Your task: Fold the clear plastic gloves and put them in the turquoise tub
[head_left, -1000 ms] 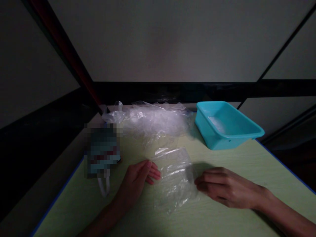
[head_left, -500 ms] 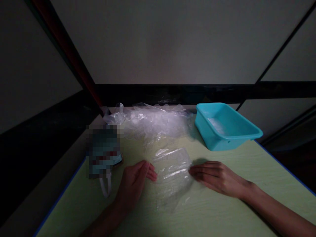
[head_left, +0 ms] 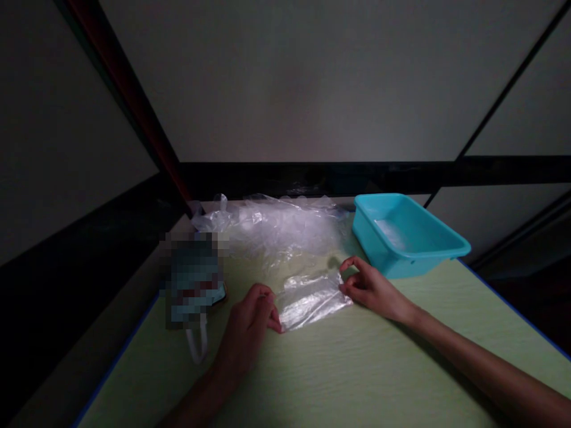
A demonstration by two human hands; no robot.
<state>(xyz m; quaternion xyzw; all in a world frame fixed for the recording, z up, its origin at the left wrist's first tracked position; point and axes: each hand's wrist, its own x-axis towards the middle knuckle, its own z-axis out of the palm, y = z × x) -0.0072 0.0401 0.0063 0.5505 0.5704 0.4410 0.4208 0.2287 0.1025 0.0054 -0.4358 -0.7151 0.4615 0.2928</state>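
A clear plastic bag [head_left: 310,300] lies on the table between my two hands, doubled over into a short, wide strip with shiny creases. My left hand [head_left: 250,315] is curled at its left end, with the fingertips closed on the lower left corner. At the opposite end, my right hand [head_left: 368,288] pinches the right edge, fingers bent and thumb low. Behind them spreads a heap of crumpled clear plastic bags [head_left: 289,226].
A turquoise plastic basin [head_left: 401,264] stands at the back right with something clear inside. On the left is a blurred-out object [head_left: 196,279] with a white strap [head_left: 196,345]. The pale green table [head_left: 339,374] has blue edges and meets a panelled wall [head_left: 312,89].
The bag's near part has been folded away from me, making it shorter. My right hand has moved up and slightly left, while my left hand has closed at the left corner.
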